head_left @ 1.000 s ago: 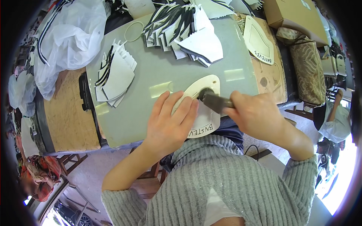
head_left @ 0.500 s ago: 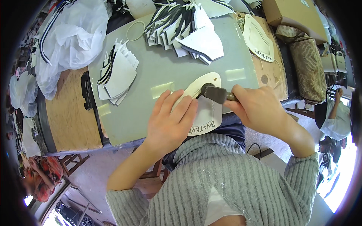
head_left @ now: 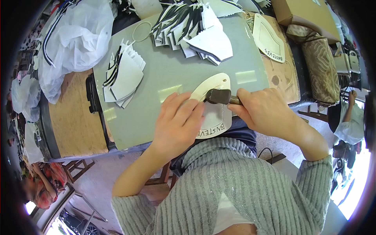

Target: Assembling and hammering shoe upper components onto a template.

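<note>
Head view: template under left fingers

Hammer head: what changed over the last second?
The hammer in the right hand slid a little toward the pointed end of the white template. The left hand stayed flat on the template; the stacks of cut pieces did not move.
</note>
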The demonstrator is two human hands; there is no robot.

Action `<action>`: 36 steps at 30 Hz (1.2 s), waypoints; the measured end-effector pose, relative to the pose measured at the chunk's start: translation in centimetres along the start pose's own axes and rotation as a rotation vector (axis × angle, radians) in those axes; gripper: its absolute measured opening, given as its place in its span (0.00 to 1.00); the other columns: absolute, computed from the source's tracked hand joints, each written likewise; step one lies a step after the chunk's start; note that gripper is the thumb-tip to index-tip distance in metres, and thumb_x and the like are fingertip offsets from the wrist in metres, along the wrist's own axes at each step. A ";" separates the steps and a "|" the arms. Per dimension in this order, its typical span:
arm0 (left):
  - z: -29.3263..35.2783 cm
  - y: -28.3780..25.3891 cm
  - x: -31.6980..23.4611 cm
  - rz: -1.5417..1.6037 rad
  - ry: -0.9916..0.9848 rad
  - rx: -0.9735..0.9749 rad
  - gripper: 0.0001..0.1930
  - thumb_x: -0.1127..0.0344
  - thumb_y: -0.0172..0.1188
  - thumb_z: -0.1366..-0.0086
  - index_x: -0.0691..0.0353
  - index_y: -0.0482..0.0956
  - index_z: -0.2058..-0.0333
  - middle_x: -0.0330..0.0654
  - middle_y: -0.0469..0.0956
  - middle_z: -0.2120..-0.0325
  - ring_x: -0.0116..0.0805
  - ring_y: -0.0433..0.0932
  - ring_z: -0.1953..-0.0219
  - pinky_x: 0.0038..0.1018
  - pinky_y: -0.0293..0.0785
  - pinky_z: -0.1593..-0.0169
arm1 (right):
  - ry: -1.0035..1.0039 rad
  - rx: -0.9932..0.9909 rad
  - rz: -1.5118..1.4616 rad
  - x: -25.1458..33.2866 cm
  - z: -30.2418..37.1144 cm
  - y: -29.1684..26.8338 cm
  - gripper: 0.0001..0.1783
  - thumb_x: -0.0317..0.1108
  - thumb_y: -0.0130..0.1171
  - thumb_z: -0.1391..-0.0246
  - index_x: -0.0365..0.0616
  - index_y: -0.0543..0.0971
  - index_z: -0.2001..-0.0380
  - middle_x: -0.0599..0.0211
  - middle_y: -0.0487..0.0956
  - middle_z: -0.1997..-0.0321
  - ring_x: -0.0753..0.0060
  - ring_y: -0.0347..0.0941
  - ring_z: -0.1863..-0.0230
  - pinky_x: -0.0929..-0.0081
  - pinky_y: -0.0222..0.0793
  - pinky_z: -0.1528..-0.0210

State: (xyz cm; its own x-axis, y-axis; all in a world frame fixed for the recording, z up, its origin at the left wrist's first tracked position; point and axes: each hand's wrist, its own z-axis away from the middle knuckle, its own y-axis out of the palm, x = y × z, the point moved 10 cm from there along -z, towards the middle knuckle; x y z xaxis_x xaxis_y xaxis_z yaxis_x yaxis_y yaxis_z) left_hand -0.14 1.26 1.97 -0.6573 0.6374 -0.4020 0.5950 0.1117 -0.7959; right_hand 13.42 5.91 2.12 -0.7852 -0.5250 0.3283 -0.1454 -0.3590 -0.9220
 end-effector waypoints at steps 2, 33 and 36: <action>0.3 -0.1 -0.1 -0.030 0.017 0.014 0.15 0.70 0.66 0.47 0.65 0.81 0.58 0.42 0.77 0.58 0.43 0.77 0.52 0.44 0.72 0.44 | -0.009 -0.010 -0.033 0.2 0.0 -0.4 0.21 0.47 0.56 0.37 0.39 0.73 0.73 0.56 0.75 0.85 0.48 0.74 0.83 0.56 0.68 0.79; 1.4 -1.1 0.2 -0.032 -0.047 -0.075 0.13 0.74 0.69 0.47 0.67 0.82 0.60 0.45 0.77 0.61 0.49 0.79 0.54 0.41 0.79 0.51 | -0.030 0.068 -0.019 1.6 -0.5 -0.4 0.23 0.51 0.54 0.36 0.40 0.74 0.73 0.57 0.76 0.84 0.49 0.76 0.80 0.55 0.69 0.76; 1.4 -1.0 0.1 -0.029 -0.045 -0.036 0.13 0.74 0.68 0.46 0.67 0.82 0.60 0.46 0.77 0.61 0.49 0.78 0.55 0.41 0.79 0.51 | -0.009 0.091 0.028 0.9 -0.2 0.2 0.23 0.51 0.54 0.36 0.40 0.74 0.73 0.57 0.76 0.84 0.49 0.76 0.80 0.54 0.69 0.77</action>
State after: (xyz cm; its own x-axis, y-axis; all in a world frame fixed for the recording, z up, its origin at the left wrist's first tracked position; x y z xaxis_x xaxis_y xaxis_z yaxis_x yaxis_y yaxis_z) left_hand -1.40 0.18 2.09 -0.6946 0.5983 -0.3993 0.5907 0.1576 -0.7914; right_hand 12.63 5.52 2.21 -0.7826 -0.5430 0.3047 -0.0675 -0.4125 -0.9085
